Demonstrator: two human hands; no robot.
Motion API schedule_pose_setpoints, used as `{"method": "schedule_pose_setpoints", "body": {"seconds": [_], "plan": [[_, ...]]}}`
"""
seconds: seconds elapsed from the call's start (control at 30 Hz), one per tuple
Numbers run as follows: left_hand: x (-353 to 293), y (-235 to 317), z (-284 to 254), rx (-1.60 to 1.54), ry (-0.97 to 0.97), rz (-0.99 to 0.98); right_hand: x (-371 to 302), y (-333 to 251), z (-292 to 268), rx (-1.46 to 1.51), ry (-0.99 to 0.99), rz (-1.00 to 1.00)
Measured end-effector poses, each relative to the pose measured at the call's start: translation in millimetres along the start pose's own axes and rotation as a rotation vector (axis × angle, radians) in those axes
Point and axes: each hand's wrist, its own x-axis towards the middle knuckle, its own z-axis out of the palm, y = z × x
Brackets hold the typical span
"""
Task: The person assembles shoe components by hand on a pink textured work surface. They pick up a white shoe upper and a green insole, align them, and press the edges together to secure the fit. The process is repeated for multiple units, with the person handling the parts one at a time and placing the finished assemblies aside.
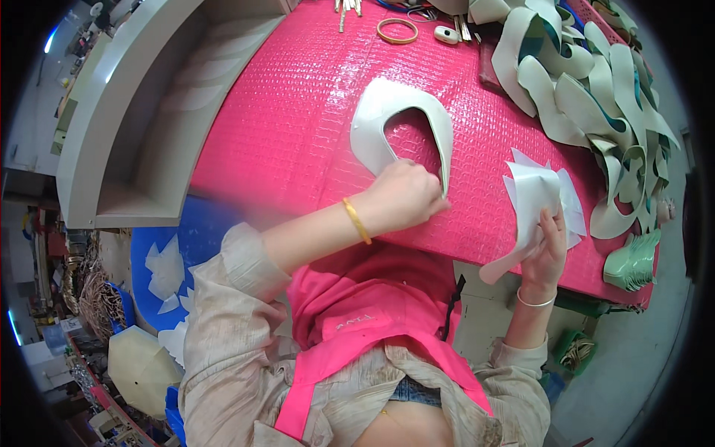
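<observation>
On the pink table lies a white loop-shaped shoe upper (pixel 375 125), its near part covered by my left hand (pixel 408 195). That hand is closed, its fingers curled at the upper's near right end; the fingertips are partly hidden. To the right, my right hand (pixel 550 246) grips several thin white cut sheets (pixel 535 195) near the table's front edge. Thumb and fingers lie over them, and a rounded strip sticks out past the edge below the hand. Some of the sheets fan out onto the tabletop.
A pile of white uppers with green linings (pixel 555 112) covers the right back. Pale green pieces (pixel 631 261) are stacked at the right corner. A gold-coloured ring (pixel 398 31) lies at the back. Left stands a grey box-like housing (pixel 141 112), with a blue bin (pixel 149 294) below it.
</observation>
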Motion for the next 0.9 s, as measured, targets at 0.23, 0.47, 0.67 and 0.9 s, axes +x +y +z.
{"method": "schedule_pose_setpoints", "body": {"seconds": [0.23, 0.47, 0.67, 0.9], "plan": [[-23.9, -19.5, -50.3, -0.990, 0.157, -0.123, 23.3, 20.4, 49.9, -0.165, -0.101, -0.275], [-31.3, -3.2, -67.1, -1.585, 0.416, -0.097, 51.9, 31.8, 126.3, -0.067, -0.164, -0.411], [-28.6, 12.1, -71.9, -1.643, 0.535, 0.012, 64.4, 23.7, 152.7, -0.164, -0.171, -0.484], [-28.4, 9.7, -66.8, -1.646, 0.545, 0.030, 64.0, 25.5, 157.2, -0.219, -0.137, -0.509]]}}
